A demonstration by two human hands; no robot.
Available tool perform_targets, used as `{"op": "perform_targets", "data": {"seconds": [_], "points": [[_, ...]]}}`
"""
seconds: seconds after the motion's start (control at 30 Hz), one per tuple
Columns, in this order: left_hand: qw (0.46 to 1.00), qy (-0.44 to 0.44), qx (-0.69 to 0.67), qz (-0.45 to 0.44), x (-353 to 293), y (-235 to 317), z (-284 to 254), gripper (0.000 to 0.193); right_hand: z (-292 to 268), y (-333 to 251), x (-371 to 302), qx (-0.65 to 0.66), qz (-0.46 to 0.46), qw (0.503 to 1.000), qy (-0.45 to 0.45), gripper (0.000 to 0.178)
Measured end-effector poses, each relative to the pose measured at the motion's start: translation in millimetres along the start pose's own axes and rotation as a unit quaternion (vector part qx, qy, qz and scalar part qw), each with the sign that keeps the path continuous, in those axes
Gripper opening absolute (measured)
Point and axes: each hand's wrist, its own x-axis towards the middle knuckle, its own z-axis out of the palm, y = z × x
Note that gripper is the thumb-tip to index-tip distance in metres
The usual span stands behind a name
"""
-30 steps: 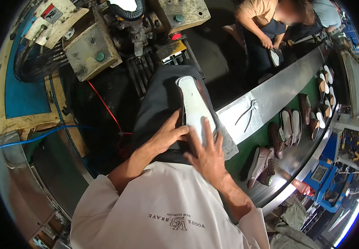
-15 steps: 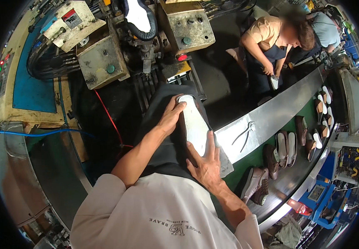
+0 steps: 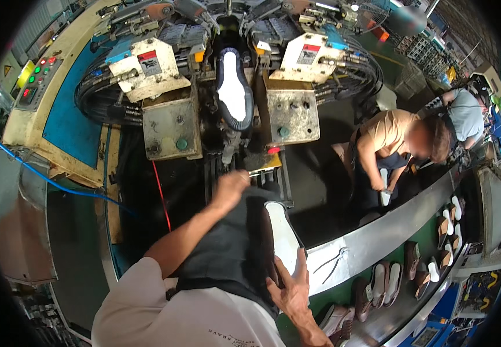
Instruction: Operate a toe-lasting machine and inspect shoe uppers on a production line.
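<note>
A dark brown shoe (image 3: pixel 283 234) lies across my lap with its flat white underside facing up. My right hand (image 3: pixel 292 289) grips its near end, thumb and fingers spread over the rim and the white face. Away from that shoe, my left hand (image 3: pixel 232 188) is raised over my knees, below the machine; motion smears its fingers, so their pose is unclear. Beyond it, another dark shoe (image 3: pixel 232 92) with a white underside sits sole up in the middle of the machine.
Control boxes (image 3: pixel 172 130) with green buttons flank the machine's centre. At my right runs a metal ledge (image 3: pixel 372 228) with pliers (image 3: pixel 332 263) on it. Several shoes (image 3: pixel 383 283) stand on the green conveyor beyond. A co-worker (image 3: pixel 386 139) handles a shoe at the far right.
My left hand has let go of the far end of the shoe and moved up toward the machine. The right hand stays on the shoe. The view has tilted up, showing more of the machine.
</note>
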Motion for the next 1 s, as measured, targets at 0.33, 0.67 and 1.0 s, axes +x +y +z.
{"op": "perform_targets", "data": {"seconds": [0.33,0.67,1.0], "points": [[0.910,0.007,-0.406,-0.081,227,132,-117,0.048,-77,-48,154,-0.092,-0.108,0.979,0.148,0.063],[0.845,-0.127,-0.512,-0.087,8,118,-169,0.089,-43,-121,376,-0.037,-0.205,0.962,0.176,0.068],[0.723,0.050,-0.634,-0.270,-128,39,-150,0.111,7,-110,392,0.002,-0.216,0.952,0.216,0.070]]}}
